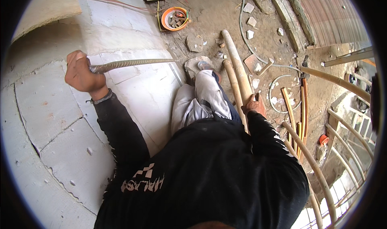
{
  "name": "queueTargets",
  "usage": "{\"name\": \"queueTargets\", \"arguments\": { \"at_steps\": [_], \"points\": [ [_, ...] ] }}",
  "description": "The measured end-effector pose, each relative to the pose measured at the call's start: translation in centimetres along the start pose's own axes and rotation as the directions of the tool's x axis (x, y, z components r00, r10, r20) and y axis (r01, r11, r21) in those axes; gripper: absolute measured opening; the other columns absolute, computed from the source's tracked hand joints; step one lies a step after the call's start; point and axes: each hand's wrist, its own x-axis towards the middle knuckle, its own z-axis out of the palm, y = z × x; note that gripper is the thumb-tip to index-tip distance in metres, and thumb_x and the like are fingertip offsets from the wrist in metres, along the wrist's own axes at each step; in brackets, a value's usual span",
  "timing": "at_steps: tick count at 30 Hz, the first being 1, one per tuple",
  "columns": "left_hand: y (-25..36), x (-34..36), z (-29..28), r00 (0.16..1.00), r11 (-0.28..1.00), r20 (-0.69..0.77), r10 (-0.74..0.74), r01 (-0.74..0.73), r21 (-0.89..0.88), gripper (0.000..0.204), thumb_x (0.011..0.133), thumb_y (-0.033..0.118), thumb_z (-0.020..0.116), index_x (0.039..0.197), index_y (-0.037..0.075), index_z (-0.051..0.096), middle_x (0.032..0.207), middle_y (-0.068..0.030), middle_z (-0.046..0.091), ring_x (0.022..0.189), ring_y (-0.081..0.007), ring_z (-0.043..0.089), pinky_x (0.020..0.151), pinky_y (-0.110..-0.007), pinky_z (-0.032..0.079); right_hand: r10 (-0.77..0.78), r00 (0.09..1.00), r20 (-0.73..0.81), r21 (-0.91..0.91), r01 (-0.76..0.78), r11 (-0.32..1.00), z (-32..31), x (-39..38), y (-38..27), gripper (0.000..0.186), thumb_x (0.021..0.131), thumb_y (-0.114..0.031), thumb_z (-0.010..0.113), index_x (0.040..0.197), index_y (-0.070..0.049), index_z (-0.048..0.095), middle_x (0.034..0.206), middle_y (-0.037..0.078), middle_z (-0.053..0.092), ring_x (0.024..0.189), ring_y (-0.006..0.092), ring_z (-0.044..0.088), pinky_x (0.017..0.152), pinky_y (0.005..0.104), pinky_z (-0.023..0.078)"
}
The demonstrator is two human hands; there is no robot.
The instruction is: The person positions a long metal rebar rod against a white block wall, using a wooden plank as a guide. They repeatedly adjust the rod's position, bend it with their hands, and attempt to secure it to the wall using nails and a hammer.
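A wall of pale blocks point(52, 108), with dark cracked joints, fills the left side. Brown dirt ground point(209, 3) strewn with stones spreads across the upper right. A grey hose point(241, 21) winds over it. The thick bamboo pole point(238, 62) slants beside the person's legs, with a thinner pole point(231, 74) along its left. The ribbed metal rod point(137, 62) stretches rightward across the front of the wall; whether it touches the blocks I cannot tell. Near the wall's far end sits an orange bucket point(163, 20) holding broken chunks. The left grip point(82, 74) is curled into a fist, clenching the rod's left end. The right grip point(254, 105) rests against the thick bamboo pole; I cannot tell whether its fingers close round it. A small red-orange cup point(323, 140) lies far right.
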Motion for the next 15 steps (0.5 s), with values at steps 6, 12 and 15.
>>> {"name": "queueTargets", "arguments": {
  "at_steps": [6, 12, 15],
  "points": [
    [0.1, 0.9, -0.6, 0.998, 0.997, 0.067, 0.017, -0.022, 0.071, 0.021, 0.083, 0.000, 0.051, 0.064, -0.009, 0.050, 0.061, -0.0123, 0.049, 0.063, -0.0226, 0.044, 0.062, -0.037, 0.038, 0.036, 0.999, -0.014, 0.024, -0.036, 0.999, 3.1, 2.5, 0.4, 0.115, 0.078, -0.052, 0.077, 0.160, -0.012, 0.006, 0.124, 0.027, 0.055, 0.110, 0.0352, 0.065, 0.092, 0.0406, 0.054],
    [-1.1, 0.7, -2.7, 0.997, 0.998, 0.048, -0.063, 0.062, 0.023, 0.015, 0.079, -0.003, 0.053, 0.066, -0.010, 0.052, 0.065, -0.0133, 0.052, 0.069, -0.0231, 0.047, 0.066, -0.035, 0.038, 0.037, 0.999, -0.012, -0.001, -0.037, 0.999, 3.1, 1.8, 0.5, 0.113, 0.078, -0.052, 0.077, 0.160, -0.015, 0.009, 0.124, 0.023, 0.057, 0.110, 0.0334, 0.065, 0.092, 0.0404, 0.054],
    [-0.8, 0.8, -4.0, 0.997, 0.994, 0.076, -0.033, 0.024, 0.108, 0.015, 0.078, -0.004, 0.054, 0.065, -0.009, 0.052, 0.066, -0.0131, 0.053, 0.069, -0.0231, 0.046, 0.065, -0.035, 0.038, 0.052, 0.998, -0.032, 0.017, -0.052, 0.999, 2.6, 1.8, 0.3, 0.111, 0.078, -0.052, 0.077, 0.160, -0.015, 0.012, 0.123, 0.022, 0.058, 0.110, 0.0327, 0.065, 0.091, 0.0398, 0.055]
  ]
}}
